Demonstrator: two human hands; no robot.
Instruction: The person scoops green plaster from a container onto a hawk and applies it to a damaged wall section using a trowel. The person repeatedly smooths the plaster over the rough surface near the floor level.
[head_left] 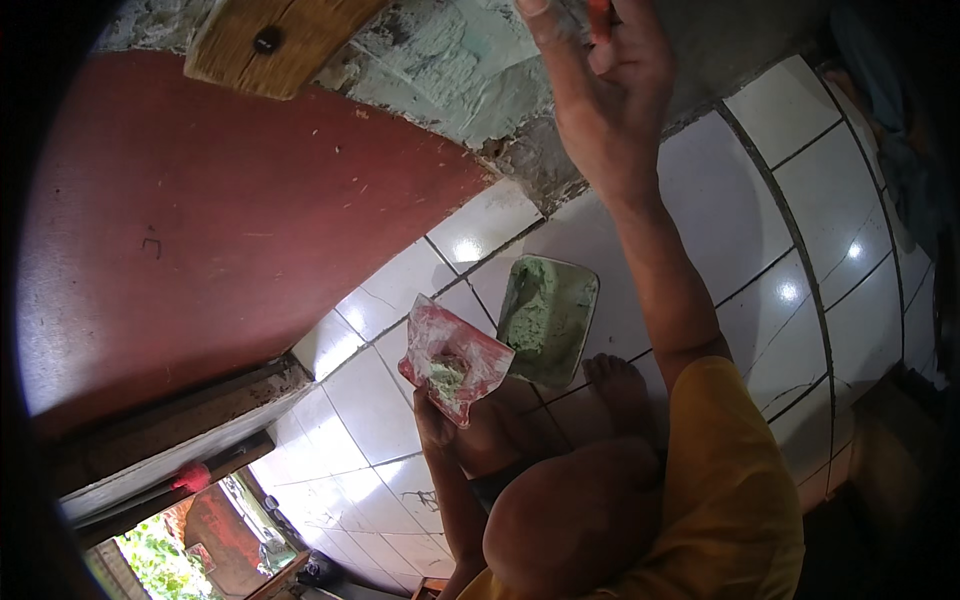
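My left hand (pixel 433 420) is closed on the lower edge of a red plastic piece (pixel 488 362), which is smeared white and carries a lump of pale green putty (pixel 446 378). My right hand (pixel 615 110) reaches up to the wall (pixel 450 75), which is patched with rough pale green putty. Between its fingers shows a bit of a red tool (pixel 600 20); the rest of that tool is hidden or out of view. On the floor between my arms lies a rectangular tray (pixel 578 335), partly filled with green putty.
A dark red panel (pixel 240 230) stands at the left, with a wooden piece (pixel 255 50) bearing a black knob above it. White tiles (pixel 700 190) cover the floor. My bare foot (pixel 618 385) is beside the tray. A bright opening (pixel 165 560) lies at lower left.
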